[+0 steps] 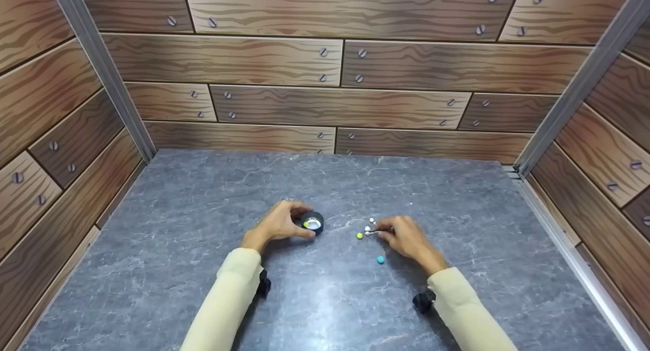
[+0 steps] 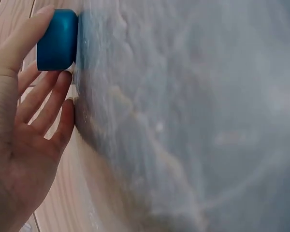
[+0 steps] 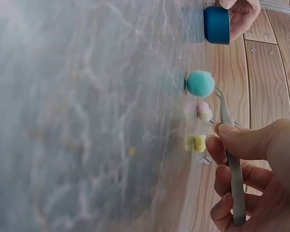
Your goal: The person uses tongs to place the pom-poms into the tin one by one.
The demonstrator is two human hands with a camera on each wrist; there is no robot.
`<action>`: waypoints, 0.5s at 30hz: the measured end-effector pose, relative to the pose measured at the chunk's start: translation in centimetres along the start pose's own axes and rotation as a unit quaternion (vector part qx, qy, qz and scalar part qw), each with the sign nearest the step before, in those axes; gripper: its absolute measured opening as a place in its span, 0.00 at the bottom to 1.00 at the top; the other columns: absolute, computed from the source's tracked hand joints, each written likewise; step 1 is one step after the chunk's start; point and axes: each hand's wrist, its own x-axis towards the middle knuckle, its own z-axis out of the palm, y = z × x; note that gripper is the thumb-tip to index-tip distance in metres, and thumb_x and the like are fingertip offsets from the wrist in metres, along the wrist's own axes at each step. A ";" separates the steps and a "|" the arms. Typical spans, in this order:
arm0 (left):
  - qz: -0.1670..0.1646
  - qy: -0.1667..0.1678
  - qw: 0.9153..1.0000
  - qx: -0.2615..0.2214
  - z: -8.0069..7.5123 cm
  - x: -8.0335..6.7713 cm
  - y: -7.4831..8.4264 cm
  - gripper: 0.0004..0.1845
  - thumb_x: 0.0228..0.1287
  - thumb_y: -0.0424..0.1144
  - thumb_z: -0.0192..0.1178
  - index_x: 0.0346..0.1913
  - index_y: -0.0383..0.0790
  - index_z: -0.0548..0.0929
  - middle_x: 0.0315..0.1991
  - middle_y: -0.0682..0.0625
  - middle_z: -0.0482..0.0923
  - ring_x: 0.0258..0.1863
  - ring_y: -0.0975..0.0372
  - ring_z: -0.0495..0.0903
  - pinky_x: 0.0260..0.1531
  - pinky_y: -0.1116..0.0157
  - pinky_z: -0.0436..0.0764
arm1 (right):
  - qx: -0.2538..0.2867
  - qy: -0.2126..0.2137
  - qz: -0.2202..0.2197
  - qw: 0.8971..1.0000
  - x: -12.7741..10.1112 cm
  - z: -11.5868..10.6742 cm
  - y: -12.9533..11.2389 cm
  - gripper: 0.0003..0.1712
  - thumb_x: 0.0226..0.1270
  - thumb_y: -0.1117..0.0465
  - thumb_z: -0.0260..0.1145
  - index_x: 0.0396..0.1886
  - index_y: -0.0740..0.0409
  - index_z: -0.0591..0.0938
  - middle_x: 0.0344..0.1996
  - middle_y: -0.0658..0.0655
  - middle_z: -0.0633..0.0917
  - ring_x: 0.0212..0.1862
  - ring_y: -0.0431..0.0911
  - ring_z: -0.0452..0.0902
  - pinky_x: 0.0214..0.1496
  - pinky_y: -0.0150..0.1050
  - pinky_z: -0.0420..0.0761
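Grey stone-look bench [image 1: 203, 269]: left hand [image 1: 277, 224] curls round a small dark blue cup [image 1: 312, 222] that already seems to hold something pale. Right hand [image 1: 406, 236] pinches metal tweezers [image 3: 232, 164], tips at the loose pom-poms [image 1: 366, 230]; a teal pom-pom [image 1: 380, 259] lies apart, so several look left to move

In the head view the pom-poms [image 1: 366, 230] are specks, their count unclear, and the tweezers' [image 1: 376, 231] tips are too fine to read. At nine o'clock of them, fingers [image 1: 284, 214] cover part of the small cup [image 1: 312, 222], its contents blurred.
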 end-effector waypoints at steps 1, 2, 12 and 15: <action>0.001 0.000 1.000 -0.002 0.0 0.0 0.0 0.35 0.47 0.45 0.83 0.59 0.37 0.85 0.53 0.43 0.88 0.54 0.52 0.86 0.60 0.52 0.83 | 0.001 -0.001 0.001 1.000 0.0 0.0 0.0 0.07 0.64 0.69 0.71 0.41 0.60 0.91 0.37 0.57 0.93 0.40 0.51 0.88 0.44 0.53 0.86; 0.002 0.000 1.000 -0.004 0.1 0.1 0.0 0.34 0.47 0.45 0.83 0.59 0.37 0.85 0.53 0.43 0.88 0.54 0.52 0.86 0.60 0.52 0.83 | 0.002 -0.001 0.000 1.000 0.0 -0.1 0.0 0.08 0.64 0.69 0.71 0.41 0.60 0.91 0.37 0.58 0.93 0.41 0.52 0.89 0.45 0.53 0.86; 0.009 -0.031 0.999 0.038 -0.6 0.7 0.5 0.32 0.47 0.41 0.82 0.58 0.38 0.86 0.51 0.44 0.89 0.52 0.54 0.86 0.58 0.54 0.84 | 0.001 -0.008 0.012 1.000 0.0 0.0 -0.3 0.08 0.65 0.69 0.71 0.42 0.60 0.91 0.40 0.59 0.93 0.45 0.57 0.90 0.50 0.56 0.86; 0.013 -0.040 0.998 0.055 -0.6 0.6 0.7 0.32 0.47 0.41 0.82 0.58 0.39 0.86 0.51 0.45 0.89 0.53 0.54 0.85 0.60 0.53 0.82 | 0.001 -0.007 0.014 1.000 -0.1 0.1 -0.3 0.08 0.65 0.69 0.71 0.42 0.59 0.91 0.40 0.59 0.93 0.45 0.57 0.90 0.50 0.56 0.86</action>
